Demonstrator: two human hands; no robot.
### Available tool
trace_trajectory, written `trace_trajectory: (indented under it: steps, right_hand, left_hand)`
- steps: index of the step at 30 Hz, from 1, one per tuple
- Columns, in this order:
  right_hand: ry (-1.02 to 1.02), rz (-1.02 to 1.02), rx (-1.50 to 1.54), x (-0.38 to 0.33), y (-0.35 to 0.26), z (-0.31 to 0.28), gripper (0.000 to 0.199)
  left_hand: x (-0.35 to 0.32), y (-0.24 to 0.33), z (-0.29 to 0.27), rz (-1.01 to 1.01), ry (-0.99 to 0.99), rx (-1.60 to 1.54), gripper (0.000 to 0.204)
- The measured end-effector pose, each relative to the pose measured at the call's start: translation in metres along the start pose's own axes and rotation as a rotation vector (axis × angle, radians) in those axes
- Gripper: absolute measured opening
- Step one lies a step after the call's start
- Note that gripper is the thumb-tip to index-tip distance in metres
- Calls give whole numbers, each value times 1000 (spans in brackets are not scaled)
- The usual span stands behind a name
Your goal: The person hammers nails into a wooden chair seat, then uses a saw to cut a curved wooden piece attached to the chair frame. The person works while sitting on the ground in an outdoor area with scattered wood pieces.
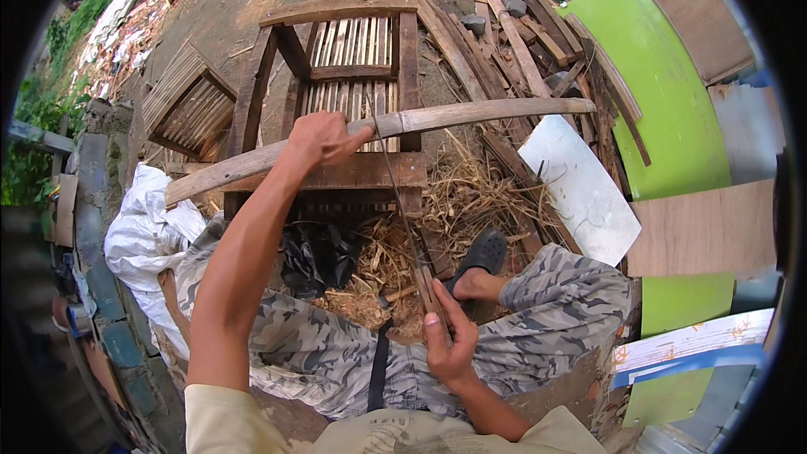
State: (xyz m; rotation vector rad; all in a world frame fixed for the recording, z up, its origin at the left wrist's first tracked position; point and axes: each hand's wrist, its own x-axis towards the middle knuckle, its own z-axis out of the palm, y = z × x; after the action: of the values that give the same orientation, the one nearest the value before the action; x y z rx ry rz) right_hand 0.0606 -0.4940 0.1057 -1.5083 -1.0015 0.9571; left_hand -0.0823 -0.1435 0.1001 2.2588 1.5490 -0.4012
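Note:
A long split bamboo pole (479, 115) lies slantwise across a wooden frame like a small bench or chair (361, 170). My left hand (326, 139) grips the pole near its middle, its thumb along the top. Below it, my right hand (448, 336) is closed round the wooden handle of a hand saw (398, 193), with the index finger along the handle. The thin dark blade is seen nearly edge-on, so its teeth cannot be made out. It crosses the bamboo just right of my left thumb, by a node.
A smaller slatted wooden piece (189, 105) leans at the left, above a white sack (143, 227). Black plastic (318, 256) and bamboo shavings (475, 193) lie between my legs and the frame. Stacked planks (513, 42), a white board (580, 189) and green panels (664, 92) line the right.

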Motion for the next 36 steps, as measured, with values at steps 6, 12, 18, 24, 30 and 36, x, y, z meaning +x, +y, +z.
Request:
trace_trajectory:
  steps: [6, 12, 18, 24, 30, 36]
  right_hand:
    - [13, 6, 94, 117, -2, 46, 44]
    - [-16, 100, 6, 24, -2, 13, 45]
    - [-17, 77, 51, 44, 1, 16, 45]
    - [-15, -46, -44, 106, 22, 49, 46]
    - [-18, 71, 53, 9, -7, 11, 45]
    - [-3, -27, 52, 126, 6, 64, 47]
  left_hand:
    - [2, 2, 1, -8, 40, 11, 83]
    - [2, -11, 4, 53, 67, -46, 81]
    - [-2, -9, 13, 37, 52, -27, 74]
    - [5, -10, 15, 80, 103, -65, 73]
    - [5, -10, 17, 41, 71, -52, 71]
    - [17, -15, 20, 52, 129, -95, 69]
